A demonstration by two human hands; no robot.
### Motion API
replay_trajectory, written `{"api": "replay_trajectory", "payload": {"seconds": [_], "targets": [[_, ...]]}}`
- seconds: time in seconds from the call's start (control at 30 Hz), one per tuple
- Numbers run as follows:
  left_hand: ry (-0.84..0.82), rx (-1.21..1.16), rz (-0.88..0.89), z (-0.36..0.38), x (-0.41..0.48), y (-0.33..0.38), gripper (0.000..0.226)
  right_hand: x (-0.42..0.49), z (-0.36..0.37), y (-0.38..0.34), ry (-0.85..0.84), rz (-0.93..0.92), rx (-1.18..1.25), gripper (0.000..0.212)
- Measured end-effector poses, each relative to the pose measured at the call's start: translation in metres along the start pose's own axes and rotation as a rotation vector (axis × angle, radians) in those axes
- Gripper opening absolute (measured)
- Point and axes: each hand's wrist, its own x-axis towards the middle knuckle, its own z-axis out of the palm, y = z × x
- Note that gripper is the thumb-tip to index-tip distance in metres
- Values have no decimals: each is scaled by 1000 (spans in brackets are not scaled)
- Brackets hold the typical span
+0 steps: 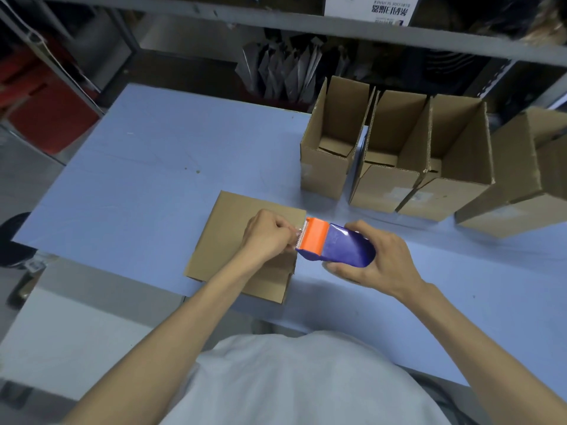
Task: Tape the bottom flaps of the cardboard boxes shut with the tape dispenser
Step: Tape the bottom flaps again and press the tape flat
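A cardboard box (pixel 227 237) lies bottom side up near the front edge of the blue table (pixel 147 167). My right hand (pixel 377 262) grips the blue tape dispenser (pixel 340 245), whose orange head points left at the box's right edge. My left hand (pixel 267 236) rests over the box with fingers curled, pinching the clear tape end at the dispenser's toothed blade. The box seam is hidden under my left hand and forearm.
Three open-topped cardboard boxes (pixel 395 151) stand in a row at the back right of the table, and another box (pixel 518 176) lies tilted at the far right. A metal shelf (pixel 306 26) with dark bags runs behind the table.
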Motion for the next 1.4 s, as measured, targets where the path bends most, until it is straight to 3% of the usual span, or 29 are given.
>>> {"api": "replay_trajectory", "payload": {"seconds": [0.4, 0.87, 1.4], "targets": [[44, 15, 73, -3, 14, -6, 24, -5, -25, 9, -50, -45, -41, 54], [87, 107, 6, -1, 13, -29, 20, -15, -13, 22, -89, 22, -129, 57], [112, 208, 81, 1, 7, -24, 16, -3, 1, 25, -155, 43, -185, 58]]}}
